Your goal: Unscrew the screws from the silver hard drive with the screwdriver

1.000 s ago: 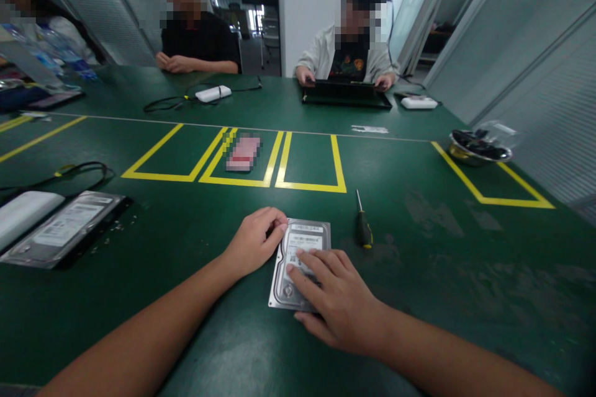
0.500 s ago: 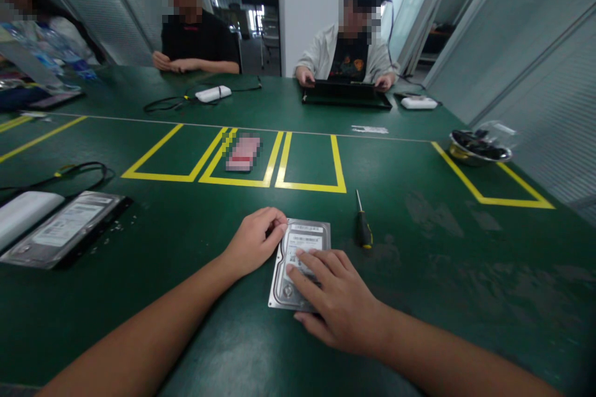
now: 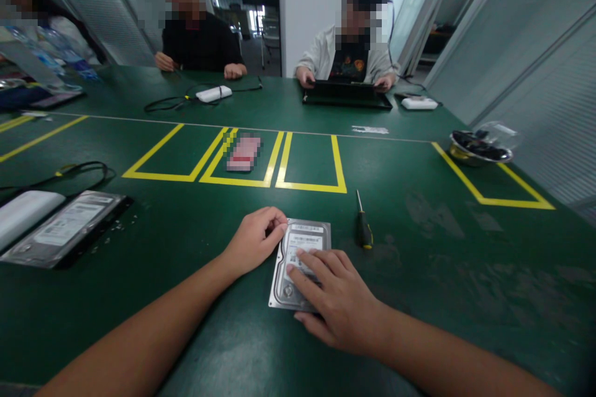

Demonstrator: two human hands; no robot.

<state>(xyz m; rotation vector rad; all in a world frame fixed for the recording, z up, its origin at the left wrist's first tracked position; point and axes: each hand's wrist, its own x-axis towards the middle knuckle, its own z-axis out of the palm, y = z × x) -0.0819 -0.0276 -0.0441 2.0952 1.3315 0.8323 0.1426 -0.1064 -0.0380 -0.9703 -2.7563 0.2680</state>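
Here, the green counter [image 3: 186, 242] carries a bare hard drive [image 3: 305, 242], label up, flat near the front edge at centre. Its long axis runs away from the person, tilted slightly to the right. Left hand [image 3: 254, 240] sits at the drive's far-left corner, fingers curled against the edge; nothing lifted. Right hand [image 3: 335, 301] lies flat over the near half, fingertips [image 3: 298, 254] spread on the label, pressing rather than clasping. Both hands touch the drive, the right covering more of it. A screwdriver [image 3: 363, 226] lies just right of the drive, parallel to it, tip pointing away, nearer the right hand. A second drive [image 3: 65, 226] rests well apart at far left.
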